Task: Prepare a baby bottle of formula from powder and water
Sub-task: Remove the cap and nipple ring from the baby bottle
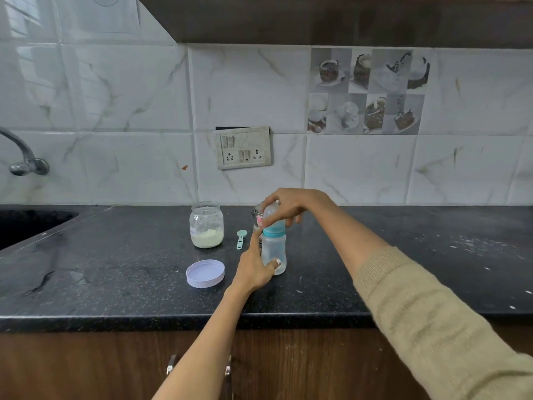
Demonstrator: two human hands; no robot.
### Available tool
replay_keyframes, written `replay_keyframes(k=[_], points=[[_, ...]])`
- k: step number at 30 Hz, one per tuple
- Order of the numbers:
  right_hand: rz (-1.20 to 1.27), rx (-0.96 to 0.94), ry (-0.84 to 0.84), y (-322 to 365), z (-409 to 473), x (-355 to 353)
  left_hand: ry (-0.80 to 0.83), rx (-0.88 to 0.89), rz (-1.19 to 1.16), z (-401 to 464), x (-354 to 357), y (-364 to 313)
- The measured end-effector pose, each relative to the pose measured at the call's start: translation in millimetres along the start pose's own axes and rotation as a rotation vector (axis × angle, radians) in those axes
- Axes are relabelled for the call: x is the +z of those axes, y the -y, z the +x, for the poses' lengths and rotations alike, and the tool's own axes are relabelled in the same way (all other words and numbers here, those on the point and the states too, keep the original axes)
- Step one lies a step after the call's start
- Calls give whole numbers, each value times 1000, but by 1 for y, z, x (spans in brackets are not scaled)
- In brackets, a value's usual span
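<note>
— Clear plastic, that bottle (274, 249): who has it?

— Both hands. The left hand (255, 267) grips the body low down, thumb across the front near the base, forefinger stretched up along the side toward the teal collar (274, 230).

— And the right?

— The right hand (291, 207) comes down from above, its fingers curled round the clear cap (271, 212) on top, pinching it at the sides.

— Which way does the bottle point?

— Upright, long axis vertical, cap end up, base on the black counter (115, 269) or just above it; I cannot tell which. It stands about mid-counter, a little right of centre.

— Anything in it?

— It looks nearly clear; I cannot tell the contents.

— What's around it?

— Just behind it, mostly hidden by the hands, a steel vessel (257, 215). To the left, a teal scoop (240, 239) lies flat on the counter, bowl toward the wall. Further left stands an open glass jar (206, 225) with pale powder in its bottom. Its white lid (205, 273) lies nearer the front edge, inner side up, apart from the jar.

— And beyond?

— A tap (24, 160) and sink (31, 223) at far left, a switch plate (243, 147) on the marble-look tiles. The right arm wears a beige knit sleeve (432, 313).
</note>
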State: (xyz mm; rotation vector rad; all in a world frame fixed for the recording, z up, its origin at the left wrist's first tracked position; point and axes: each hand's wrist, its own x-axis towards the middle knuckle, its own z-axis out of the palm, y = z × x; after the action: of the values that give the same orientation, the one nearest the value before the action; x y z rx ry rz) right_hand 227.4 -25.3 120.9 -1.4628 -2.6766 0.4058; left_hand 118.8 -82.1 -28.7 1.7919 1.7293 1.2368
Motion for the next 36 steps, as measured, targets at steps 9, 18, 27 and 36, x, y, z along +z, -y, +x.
replay_keyframes(k=[9,18,27,36], points=[[651,-131,-276,-20,-18,-32,11,12,-7,0,-1,-1],[877,206,-471,-100,-16,79,7,18,-18,-1,-1,0],[758,267,-625,-116,-2,115,3,23,-23,1,0,2],[638,337,-628,-120,8,130,1,7,-39,0,0,2]])
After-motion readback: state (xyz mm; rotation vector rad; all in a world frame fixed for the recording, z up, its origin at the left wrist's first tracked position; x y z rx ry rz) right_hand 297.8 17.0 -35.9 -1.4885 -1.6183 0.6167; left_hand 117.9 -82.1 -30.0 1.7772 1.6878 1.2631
